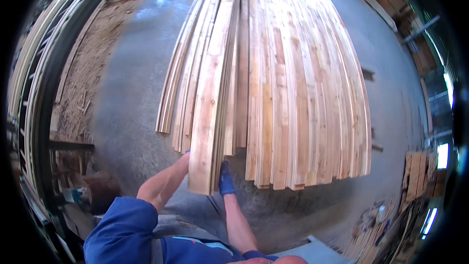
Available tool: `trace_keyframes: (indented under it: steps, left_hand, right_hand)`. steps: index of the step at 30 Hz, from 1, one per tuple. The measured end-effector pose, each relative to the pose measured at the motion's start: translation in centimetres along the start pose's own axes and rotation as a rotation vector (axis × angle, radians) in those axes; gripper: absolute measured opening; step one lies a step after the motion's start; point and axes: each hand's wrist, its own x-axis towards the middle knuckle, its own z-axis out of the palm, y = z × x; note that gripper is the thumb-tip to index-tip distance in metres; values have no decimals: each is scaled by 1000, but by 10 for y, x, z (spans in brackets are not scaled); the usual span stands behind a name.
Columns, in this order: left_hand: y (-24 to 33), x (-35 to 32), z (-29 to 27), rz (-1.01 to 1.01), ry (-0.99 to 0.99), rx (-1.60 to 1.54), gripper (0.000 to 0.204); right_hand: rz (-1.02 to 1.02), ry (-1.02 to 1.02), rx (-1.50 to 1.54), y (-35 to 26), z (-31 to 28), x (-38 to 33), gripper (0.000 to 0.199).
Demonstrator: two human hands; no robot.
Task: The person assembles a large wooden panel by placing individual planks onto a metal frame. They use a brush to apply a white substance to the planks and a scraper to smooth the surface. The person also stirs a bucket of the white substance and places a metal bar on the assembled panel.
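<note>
A stack of several long, narrow wooden boards (pixel 205 117) stretches away from me, its near end over my lap. My right hand (pixel 226 180), in a blue glove, grips the right side of this stack close to its near end. On the other side my left hand (pixel 187 151) holds the boards from the left. Only a sliver of its blue glove shows; the wood hides the fingers. The near end sticks out toward me past the other boards.
A wide pile of long boards (pixel 303 117) lies to the right, with more loose boards (pixel 178 98) on the left. Grey concrete floor (pixel 127 83) surrounds them. A dark metal frame (pixel 44 93) runs along the far left, beside scattered wood debris (pixel 90 54). Wood scraps (pixel 371 230) lie at lower right.
</note>
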Motion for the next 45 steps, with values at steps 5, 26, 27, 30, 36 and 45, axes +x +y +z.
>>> trace_keyframes:
  steps: [5, 26, 27, 30, 36, 45]
  left_hand:
    - [108, -73, -13, 162, 85, 116, 50]
    - [266, -524, -309, 464, 488, 59, 55]
    - [265, -543, -316, 466, 522, 58, 55]
    - [254, -600, -326, 468, 631, 34, 56]
    - [267, -704, -330, 376, 831, 53, 57]
    - [403, -768, -409, 395, 933, 188, 60]
  right_hand:
    - [120, -91, -6, -68, 135, 0, 71]
    - [617, -720, -538, -61, 615, 80, 59]
    - [604, -628, -399, -68, 631, 102, 64]
    - [611, -576, -225, -111, 714, 164, 83]
    - [515, -806, 200, -145, 909, 245, 86]
    - [503, -1004, 297, -101, 1059, 127, 63]
